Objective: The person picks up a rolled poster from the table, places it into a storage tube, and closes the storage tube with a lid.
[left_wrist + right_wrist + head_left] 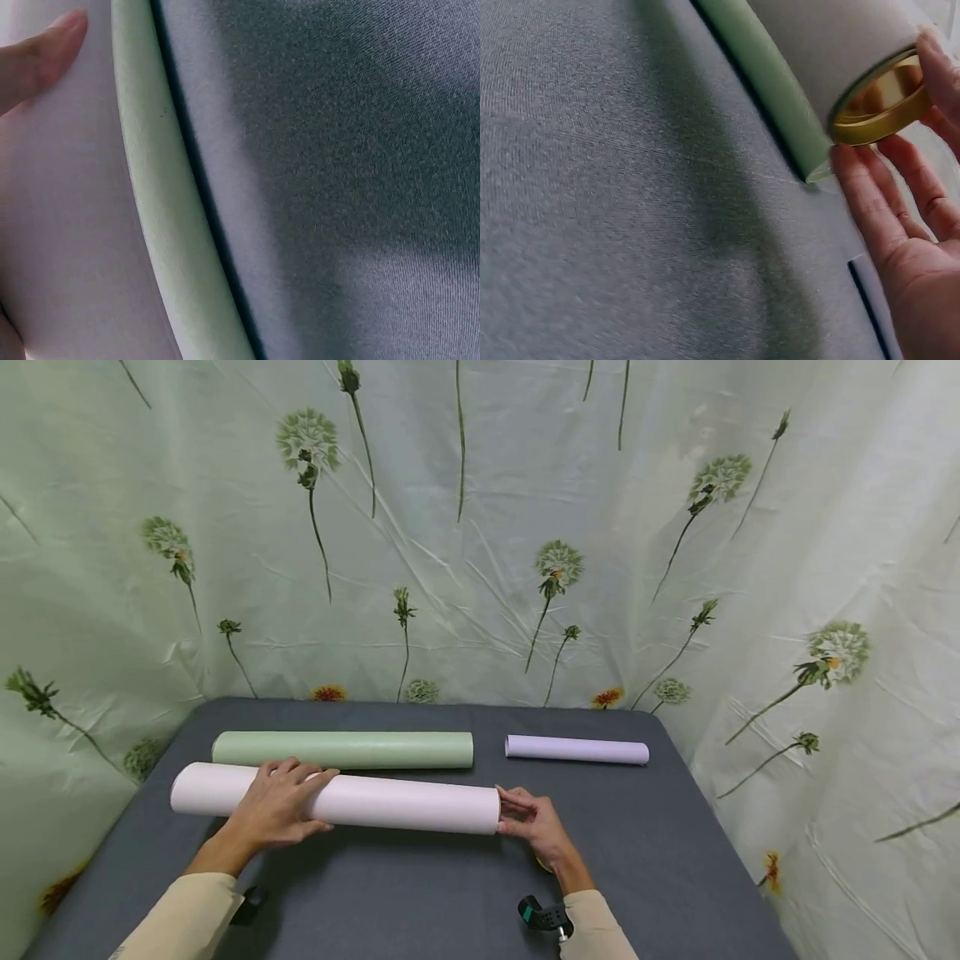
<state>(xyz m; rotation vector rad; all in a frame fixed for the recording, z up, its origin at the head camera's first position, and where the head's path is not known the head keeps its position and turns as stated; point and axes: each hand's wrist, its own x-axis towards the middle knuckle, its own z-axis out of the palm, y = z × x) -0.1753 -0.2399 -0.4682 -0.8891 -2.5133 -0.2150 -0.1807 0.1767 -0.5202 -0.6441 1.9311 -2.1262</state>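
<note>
A pale pinkish-white roll of sheet material (420,806) is held above the table, slightly tilted, its right end lower. My left hand (281,806) grips it left of the middle, fingers over the top and thumb on the near side. At the right end, my right hand (532,818) holds the rim between thumb and fingertips. Inside that end, the right wrist view shows a shiny yellow ring-like piece (885,120); its kind I cannot tell. Just behind lies a green roll (345,749), partly covered by the pale one.
A thin lilac roll (577,749) lies at the back right of the grey cloth-covered table (420,902). Some small yellow thing (543,863) shows partly behind my right wrist. A flower-printed curtain (480,552) hangs behind the table and along both sides.
</note>
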